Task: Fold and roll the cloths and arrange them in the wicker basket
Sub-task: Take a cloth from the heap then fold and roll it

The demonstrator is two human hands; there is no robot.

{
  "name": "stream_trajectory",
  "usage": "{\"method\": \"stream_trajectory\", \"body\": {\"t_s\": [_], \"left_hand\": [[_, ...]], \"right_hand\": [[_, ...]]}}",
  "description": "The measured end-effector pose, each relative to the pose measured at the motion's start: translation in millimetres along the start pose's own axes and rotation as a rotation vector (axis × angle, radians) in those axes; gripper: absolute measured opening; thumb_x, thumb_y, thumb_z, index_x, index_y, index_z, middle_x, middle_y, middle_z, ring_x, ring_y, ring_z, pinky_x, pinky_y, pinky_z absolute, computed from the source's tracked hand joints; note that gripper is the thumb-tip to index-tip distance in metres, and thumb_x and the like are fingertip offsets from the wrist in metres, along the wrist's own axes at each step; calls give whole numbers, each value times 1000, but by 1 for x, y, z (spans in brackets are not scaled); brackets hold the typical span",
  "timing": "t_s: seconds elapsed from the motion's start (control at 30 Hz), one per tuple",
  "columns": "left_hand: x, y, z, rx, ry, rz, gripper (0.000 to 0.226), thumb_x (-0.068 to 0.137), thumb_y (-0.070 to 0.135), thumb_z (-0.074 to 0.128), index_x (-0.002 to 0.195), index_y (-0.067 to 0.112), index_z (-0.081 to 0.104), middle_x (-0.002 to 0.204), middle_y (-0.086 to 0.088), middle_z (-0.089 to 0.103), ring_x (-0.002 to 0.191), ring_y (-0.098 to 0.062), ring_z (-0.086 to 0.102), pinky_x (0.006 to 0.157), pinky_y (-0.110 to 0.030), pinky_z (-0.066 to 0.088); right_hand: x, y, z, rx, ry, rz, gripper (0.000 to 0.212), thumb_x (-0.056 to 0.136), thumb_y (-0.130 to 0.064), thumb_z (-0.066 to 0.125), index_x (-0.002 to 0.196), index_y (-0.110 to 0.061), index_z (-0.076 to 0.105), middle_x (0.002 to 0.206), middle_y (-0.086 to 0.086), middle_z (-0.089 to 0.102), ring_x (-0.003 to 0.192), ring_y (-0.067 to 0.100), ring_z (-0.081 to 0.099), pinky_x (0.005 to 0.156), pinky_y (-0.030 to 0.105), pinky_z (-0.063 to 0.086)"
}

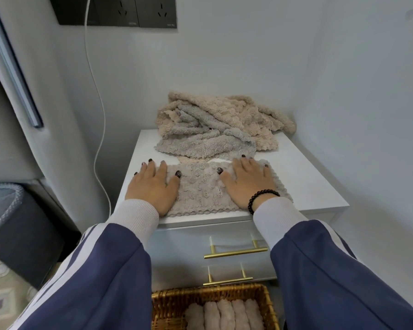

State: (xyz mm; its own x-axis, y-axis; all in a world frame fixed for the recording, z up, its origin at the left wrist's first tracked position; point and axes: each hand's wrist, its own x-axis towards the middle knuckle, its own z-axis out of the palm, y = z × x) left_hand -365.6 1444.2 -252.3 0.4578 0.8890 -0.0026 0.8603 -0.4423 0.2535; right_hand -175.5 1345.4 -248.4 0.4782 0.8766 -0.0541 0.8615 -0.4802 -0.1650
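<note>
A folded grey-beige fluffy cloth (200, 189) lies flat near the front edge of the white nightstand top (305, 177). My left hand (153, 186) presses flat on its left end, fingers straight. My right hand (247, 184), with a dark bead bracelet at the wrist, presses flat on its right part. Behind them sits a loose heap of beige and grey cloths (219, 125). On the floor below, the wicker basket (167, 303) holds several rolled pale cloths (227, 314) side by side.
The nightstand stands in a wall corner and has two drawers with gold handles (235, 252). A white cable (98, 115) hangs from the wall sockets down the left side. A dark bin (17, 229) stands on the floor at left.
</note>
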Motion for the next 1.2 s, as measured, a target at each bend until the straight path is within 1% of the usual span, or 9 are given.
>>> {"method": "stream_trajectory", "body": {"t_s": [0.1,0.17,0.33,0.43,0.57,0.73,0.9,1.1,1.2], "left_hand": [[-3,1,-1,-144,137,-13,53,103,36,27,148,9,31,156,-9,29,145,-23,22,116,-34,16],[-4,0,-3,-197,214,-23,46,101,30,35,141,7,40,147,-11,41,136,-25,36,110,-33,26],[-1,-8,-5,-378,276,-123,55,91,33,59,140,14,43,138,-13,45,130,-31,35,105,-41,34],[2,-15,-10,-376,265,-194,65,83,44,69,136,15,47,133,-12,51,128,-32,37,103,-43,37],[2,-22,-22,-267,117,-290,72,75,60,69,133,21,53,130,-9,54,127,-35,37,100,-46,39],[-15,-18,-26,-357,87,-202,66,76,45,76,131,21,50,130,-4,53,126,-31,40,103,-45,38],[-40,-12,-33,-567,22,-106,69,80,21,76,139,14,41,120,-9,57,101,-24,56,94,-34,45],[-77,-6,-36,-505,-26,-63,24,84,19,70,99,1,66,90,-16,68,80,-31,63,78,-39,53],[-95,2,-39,-754,-42,-102,19,84,10,68,103,6,65,98,-15,70,92,-33,65,88,-43,53]], "right_hand": [[9,13,1,27,57,131,70,95,-59,11,153,-20,13,161,4,5,148,23,0,118,50,2],[13,18,0,74,135,202,67,95,-57,19,148,-16,29,156,10,24,144,28,17,116,48,16],[13,31,-10,178,298,247,47,88,-54,50,115,-15,57,124,10,54,119,32,44,94,40,37],[8,45,-18,463,324,213,32,79,-45,70,86,-19,53,92,2,57,94,23,51,73,32,46],[-6,62,-26,817,314,182,36,74,-20,81,92,-19,50,78,-2,47,60,14,44,50,24,37],[-40,71,-37,973,233,171,49,74,-10,80,116,-21,59,84,-1,48,62,13,48,55,23,42],[-78,71,-45,949,164,177,24,76,-5,76,99,-6,71,96,15,71,81,24,66,78,38,56],[-115,70,-57,953,159,239,43,75,-18,78,103,10,61,82,16,59,71,22,52,62,33,40],[-130,74,-62,929,163,272,19,80,-12,71,79,0,57,73,11,57,63,21,52,58,30,42]]}}
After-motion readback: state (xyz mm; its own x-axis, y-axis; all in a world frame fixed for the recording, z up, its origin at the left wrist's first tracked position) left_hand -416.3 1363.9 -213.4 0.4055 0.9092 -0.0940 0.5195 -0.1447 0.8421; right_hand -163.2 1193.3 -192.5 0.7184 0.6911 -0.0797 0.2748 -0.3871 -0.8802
